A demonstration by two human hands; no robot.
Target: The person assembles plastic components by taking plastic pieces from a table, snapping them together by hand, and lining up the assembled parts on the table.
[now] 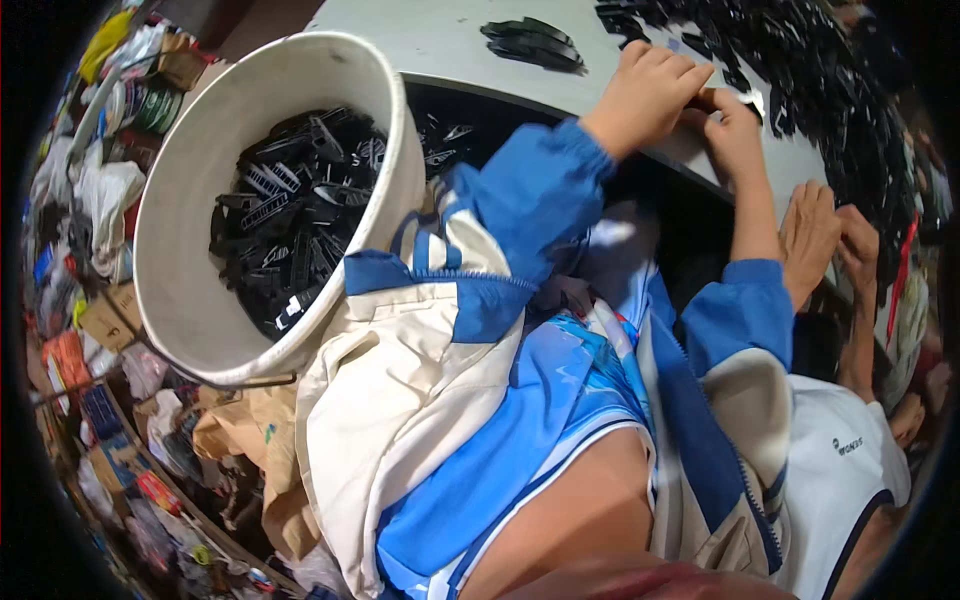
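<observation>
Both of my hands meet over the edge of a pale table (440, 40). My left hand (650, 95) is closed, its fingers curled toward the right one. My right hand (735, 135) pinches close beside it, with a small shiny whitish spot just past its fingertips. Whatever lies between the fingers is mostly hidden. Past my hands, a long pile of thin black plastic pieces (840, 110) runs along the table. A smaller bunch of black plastic pieces (533, 45) lies to the left of my left hand.
On my left stands a tilted white bucket (165, 230) holding many black plastic pieces (300, 200). Bags, boxes and mixed clutter (110, 320) fill the far left. At my right a co-worker in a white top (840, 440) has both hands (810, 235) at the table edge.
</observation>
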